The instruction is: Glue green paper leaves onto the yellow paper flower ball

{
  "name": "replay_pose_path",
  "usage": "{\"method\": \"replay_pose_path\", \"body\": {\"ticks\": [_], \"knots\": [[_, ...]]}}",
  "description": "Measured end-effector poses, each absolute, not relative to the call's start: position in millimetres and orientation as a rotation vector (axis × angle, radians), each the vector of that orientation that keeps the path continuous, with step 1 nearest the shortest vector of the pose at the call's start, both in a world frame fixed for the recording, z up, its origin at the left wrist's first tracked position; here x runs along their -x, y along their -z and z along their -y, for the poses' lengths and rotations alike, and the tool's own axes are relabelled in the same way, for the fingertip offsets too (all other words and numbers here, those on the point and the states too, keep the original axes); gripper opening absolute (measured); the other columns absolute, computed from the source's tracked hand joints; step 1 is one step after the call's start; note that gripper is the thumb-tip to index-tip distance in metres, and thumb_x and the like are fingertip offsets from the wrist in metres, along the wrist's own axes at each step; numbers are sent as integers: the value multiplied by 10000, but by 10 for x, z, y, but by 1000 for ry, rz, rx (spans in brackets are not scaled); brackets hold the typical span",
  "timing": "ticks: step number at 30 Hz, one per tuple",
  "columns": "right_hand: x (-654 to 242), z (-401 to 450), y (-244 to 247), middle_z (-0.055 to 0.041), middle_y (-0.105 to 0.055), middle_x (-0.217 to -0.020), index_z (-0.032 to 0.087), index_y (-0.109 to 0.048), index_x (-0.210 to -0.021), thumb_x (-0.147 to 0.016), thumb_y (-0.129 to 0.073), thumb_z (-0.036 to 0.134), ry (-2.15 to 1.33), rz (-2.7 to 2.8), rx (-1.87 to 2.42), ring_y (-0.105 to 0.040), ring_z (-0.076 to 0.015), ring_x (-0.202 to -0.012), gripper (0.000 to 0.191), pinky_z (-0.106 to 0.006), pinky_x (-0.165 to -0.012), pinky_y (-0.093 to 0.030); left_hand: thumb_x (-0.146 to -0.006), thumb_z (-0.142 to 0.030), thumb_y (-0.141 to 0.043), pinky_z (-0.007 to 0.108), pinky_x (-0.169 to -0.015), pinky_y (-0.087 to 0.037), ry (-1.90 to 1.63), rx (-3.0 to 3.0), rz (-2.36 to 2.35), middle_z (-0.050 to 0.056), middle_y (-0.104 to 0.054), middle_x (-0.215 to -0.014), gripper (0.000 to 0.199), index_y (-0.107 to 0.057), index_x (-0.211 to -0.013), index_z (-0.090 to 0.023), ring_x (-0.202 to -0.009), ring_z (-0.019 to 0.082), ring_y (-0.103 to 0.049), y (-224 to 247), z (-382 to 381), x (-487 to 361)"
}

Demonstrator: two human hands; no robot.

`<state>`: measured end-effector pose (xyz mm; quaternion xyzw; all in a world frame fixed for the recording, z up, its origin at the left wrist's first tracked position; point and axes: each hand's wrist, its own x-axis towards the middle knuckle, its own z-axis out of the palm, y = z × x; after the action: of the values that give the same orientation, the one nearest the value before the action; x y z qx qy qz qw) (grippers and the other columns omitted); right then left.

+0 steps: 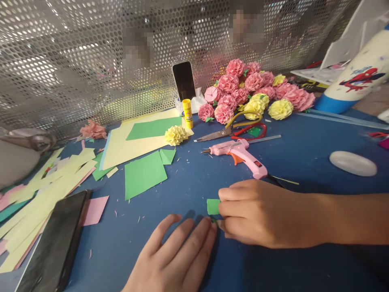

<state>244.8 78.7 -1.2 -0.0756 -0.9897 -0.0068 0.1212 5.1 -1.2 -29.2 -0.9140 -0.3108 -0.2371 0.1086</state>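
Observation:
My right hand point(261, 213) is closed, its fingers curled low over the table. A small green paper piece point(213, 207) sticks out from its left side, and the rest of it is covered by the fingers. My left hand point(179, 255) reaches up from the bottom with its fingers stretched out. The tips of its foremost fingers meet a tiny green bit beside my right fingertips; its thumb is hidden. Just beyond my right hand lies a pink glue gun point(240, 154) with an orange trigger, its nozzle facing left.
Behind the glue gun are scissors point(217, 134), a yellow glue stick point(187, 114) and pink and yellow paper flowers point(229, 83). Green paper point(145, 174), cut strips point(51, 194) and a dark phone point(57, 243) lie left. A white oval object point(353, 163) rests right. A perforated metal panel point(91, 61) stands behind.

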Motion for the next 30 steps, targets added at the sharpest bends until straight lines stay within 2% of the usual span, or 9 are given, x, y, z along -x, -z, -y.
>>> {"method": "replay_pose_path", "body": {"ticks": [14,24,30], "knots": [[-2468,-887,28,11,-551,-713,178,-557,-675,-946,-575,182,-6,2833,160,-434,-154,-701,272,-324,-576,-280,-1004,-123,-461,374,-1177,-245,586,2735,848,46,-696,-1276,305,-670,-1222,-88,-1079,168,-622,259,18,17],[-2484,-887,39,10,-563,-710,176,-594,-697,-942,-576,160,9,2813,134,-452,-160,-714,246,-329,-572,-284,-1007,-133,-461,391,-1158,-265,638,2733,871,52,-728,-1213,289,-700,-1166,-94,-1031,181,-647,275,-1,4],[-2468,-883,42,-1,-561,-686,153,-650,-699,-925,-577,129,143,2762,72,-434,-160,-677,238,-339,-538,-242,-971,-111,-502,380,-1128,-307,663,2747,870,77,-742,-1170,265,-709,-1134,-96,-1050,190,-658,300,-55,-29]]}}
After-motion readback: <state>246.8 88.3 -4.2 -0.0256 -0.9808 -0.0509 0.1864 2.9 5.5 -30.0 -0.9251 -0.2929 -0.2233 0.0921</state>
